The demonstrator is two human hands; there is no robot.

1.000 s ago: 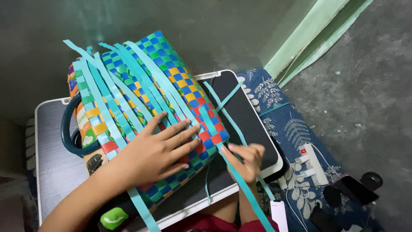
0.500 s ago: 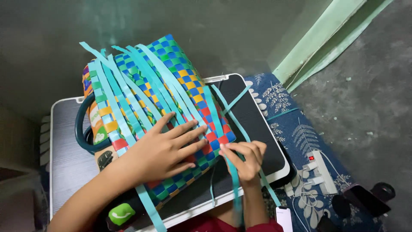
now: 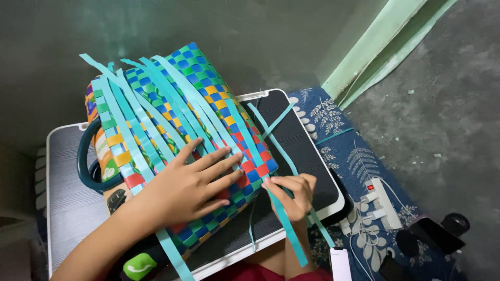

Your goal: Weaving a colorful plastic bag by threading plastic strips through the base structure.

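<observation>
A woven basket [image 3: 208, 88] of blue, green, yellow and red checks lies on its side on a small dark-topped table [image 3: 62, 208]. Several loose teal strips [image 3: 156, 99] fan across it. My left hand [image 3: 190, 187] lies flat on the basket's side with fingers spread, pressing it down. At the basket's lower right edge, my right hand [image 3: 294, 195] pinches one teal strip [image 3: 289, 231] between its fingers, which runs down toward me. A dark teal handle [image 3: 83, 161] loops out at the basket's left.
A blue cloth with white leaf print [image 3: 359, 171] covers the floor to the right. On it lie a white power strip [image 3: 383, 200] with a red light and a dark phone [image 3: 435, 234]. A green object [image 3: 138, 266] sits at the table's near edge. Grey floor beyond.
The view has shifted slightly. My right hand has closed onto one teal strip at the basket's edge and pulled it downward. The left hand stays flat on the basket.
</observation>
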